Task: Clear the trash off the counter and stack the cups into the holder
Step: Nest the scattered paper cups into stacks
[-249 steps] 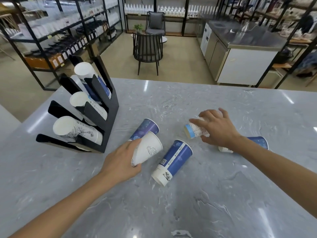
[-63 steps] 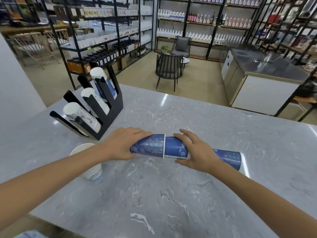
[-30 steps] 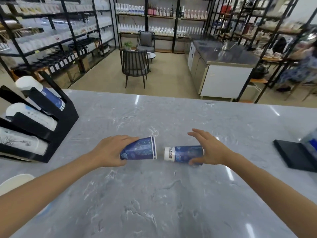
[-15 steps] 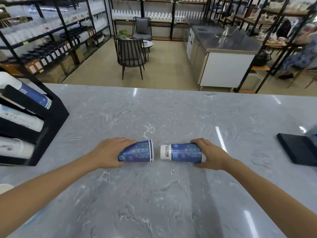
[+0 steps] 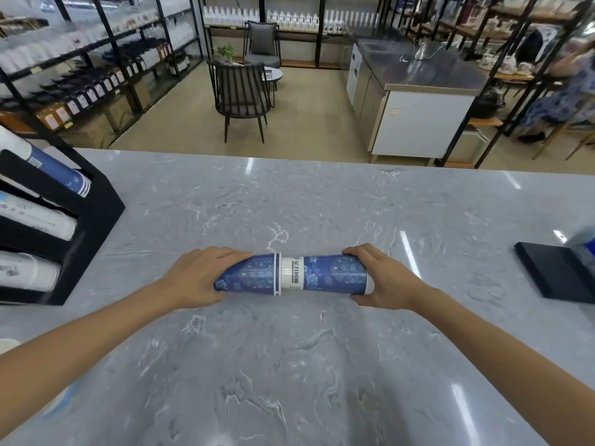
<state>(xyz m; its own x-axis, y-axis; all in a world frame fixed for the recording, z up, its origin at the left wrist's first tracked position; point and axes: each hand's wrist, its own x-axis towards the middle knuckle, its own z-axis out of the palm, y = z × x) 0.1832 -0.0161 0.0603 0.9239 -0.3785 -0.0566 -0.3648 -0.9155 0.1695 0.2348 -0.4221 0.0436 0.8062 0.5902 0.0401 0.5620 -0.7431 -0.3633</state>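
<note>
Two blue patterned paper cups lie sideways at the middle of the grey marble counter [image 5: 322, 365]. My left hand [image 5: 196, 278] grips the left blue cup [image 5: 249, 276], whose open rim faces right. My right hand [image 5: 383, 280] grips the right blue cup [image 5: 331, 273], and its white-banded end sits partly inside the left cup's rim. The black cup holder [image 5: 93, 220] stands at the left edge with a blue cup stack [image 5: 61, 172] in its top slot and white cup stacks [image 5: 38, 217] in the slots below.
A black flat device [image 5: 560, 275] lies at the counter's right edge. A white cup rim [image 5: 8, 344] shows at the far left behind my forearm. Beyond the counter are a chair, shelving and a steel-topped cabinet.
My hands have come together: the two blue cups, a gap apart half a second ago, now meet, with the right cup's end pushed into the left cup's rim.
</note>
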